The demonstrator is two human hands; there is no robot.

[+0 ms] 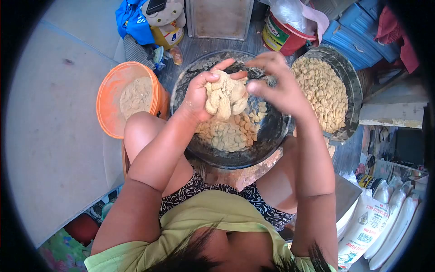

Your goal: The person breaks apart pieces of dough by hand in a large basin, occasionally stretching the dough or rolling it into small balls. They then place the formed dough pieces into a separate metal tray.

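From where I stand, the likeliest trouble is with the soft lump of dough [224, 99], held up over the big dark basin [272, 147]. The left hand [195, 97] cups it from one side, its fingers bent around the near edge, and parts of the lump hang below that grip. If the hold loosens, I'd expect a strand to sag and drop onto the small pieces [229, 136] underneath; too hard a squeeze might mash the folds together. The right hand [285, 86] is just beside the lump, thumb and fingers spread with a gap between them and nothing I can see in it. Whether the thumb touches the dough I can't tell. A hasty swing of that arm could knock the neighbouring pan [356, 84], heaped with more pieces, and the orange bucket [103, 106] of powder is close enough to a knee to be nudged.

As for the dough, it's pale, creamy yellow, rough and grainy on one side, smoother and rounder on the other, with thick finger-like folds drooping down. The pieces below look flattish and roundish, tan to golden, some paler as though dusted, piled mostly on the basin's near side.
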